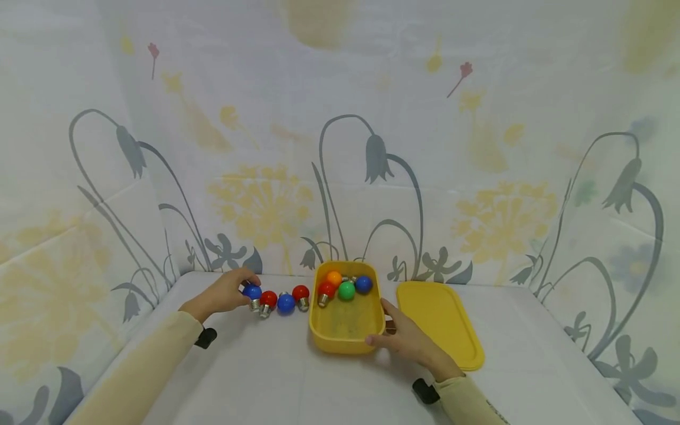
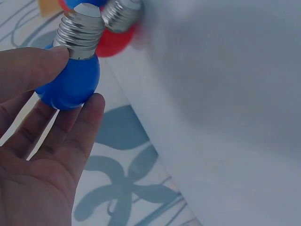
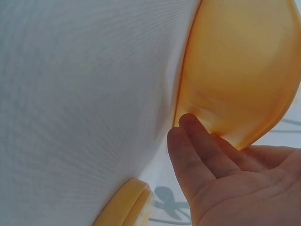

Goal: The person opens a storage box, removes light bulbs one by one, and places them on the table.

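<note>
My left hand (image 1: pixel 229 290) holds a blue light bulb (image 2: pixel 70 82) at the left end of a row of bulbs. In the left wrist view, the thumb lies on its metal screw base and the fingertips touch the round glass. Next to it lie a red bulb (image 1: pixel 269 299), another blue bulb (image 1: pixel 285 303) and another red bulb (image 1: pixel 300 293). My right hand (image 1: pixel 406 336) rests against the right side of a yellow box (image 1: pixel 342 346), fingers fairly straight along its wall and thumb near the front corner.
Inside the box are an orange bulb (image 1: pixel 334 278), a red bulb (image 1: pixel 326 289), a green bulb (image 1: pixel 346 290) and a blue bulb (image 1: pixel 363 284), towards its back. A flat yellow lid (image 1: pixel 443 321) lies right of the box. Behind the white table hangs a flower-patterned cloth (image 1: pixel 340 147).
</note>
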`<control>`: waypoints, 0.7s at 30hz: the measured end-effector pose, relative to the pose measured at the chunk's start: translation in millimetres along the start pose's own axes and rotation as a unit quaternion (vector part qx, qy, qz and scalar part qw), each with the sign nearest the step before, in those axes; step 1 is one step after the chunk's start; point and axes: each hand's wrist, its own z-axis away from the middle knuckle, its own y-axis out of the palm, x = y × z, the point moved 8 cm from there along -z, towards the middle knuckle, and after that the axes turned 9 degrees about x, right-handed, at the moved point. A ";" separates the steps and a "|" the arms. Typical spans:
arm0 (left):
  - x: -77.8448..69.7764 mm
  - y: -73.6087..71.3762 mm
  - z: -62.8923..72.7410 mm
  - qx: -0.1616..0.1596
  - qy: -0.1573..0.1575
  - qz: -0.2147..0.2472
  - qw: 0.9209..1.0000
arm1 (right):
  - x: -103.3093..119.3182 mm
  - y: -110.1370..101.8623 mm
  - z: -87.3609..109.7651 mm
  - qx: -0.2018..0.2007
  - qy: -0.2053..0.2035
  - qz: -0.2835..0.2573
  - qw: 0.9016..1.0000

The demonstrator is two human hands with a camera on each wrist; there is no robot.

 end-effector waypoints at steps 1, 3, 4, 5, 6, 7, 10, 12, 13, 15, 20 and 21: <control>3.1 0.5 -0.1 0.001 -0.004 -0.003 1.000 | -0.3 -0.1 0.0 0.000 0.003 0.000 1.000; 8.7 1.8 -0.3 0.005 -0.010 -0.006 1.000 | 0.2 -0.5 0.5 -0.002 0.002 0.000 1.000; 10.8 2.6 -0.5 0.008 -0.012 -0.008 1.000 | 0.5 -0.6 0.7 -0.002 0.001 -0.001 1.000; 13.0 3.5 -0.6 0.011 -0.016 -0.009 1.000 | 0.7 -0.6 0.9 -0.003 0.002 -0.001 1.000; 15.6 4.9 -0.6 0.014 -0.022 -0.009 1.000 | 1.1 -0.7 1.0 -0.003 0.001 -0.001 1.000; 17.9 6.6 -0.6 0.018 -0.024 -0.011 0.999 | 1.4 -0.4 1.3 -0.002 0.000 0.000 1.000; 26.4 10.7 -0.3 0.023 -0.035 -0.011 0.999 | 2.6 0.1 1.8 -0.002 0.001 -0.002 1.000; 32.1 13.1 0.7 0.024 -0.042 -0.008 0.999 | 2.1 1.0 1.2 0.001 0.002 0.001 1.000; 34.5 13.9 1.0 0.024 -0.045 -0.006 0.999 | 1.7 1.2 0.9 0.002 0.002 0.001 1.000; 38.5 14.9 1.6 0.023 -0.052 -0.003 0.998 | 1.4 1.3 0.4 0.003 0.002 0.000 1.000; 40.1 16.0 -0.3 0.022 -0.056 -0.001 0.998 | 0.8 0.0 0.7 0.000 -0.002 0.001 1.000; 39.5 16.3 -0.8 0.022 -0.052 -0.001 0.998 | 0.8 -0.2 0.9 -0.001 -0.003 0.000 1.000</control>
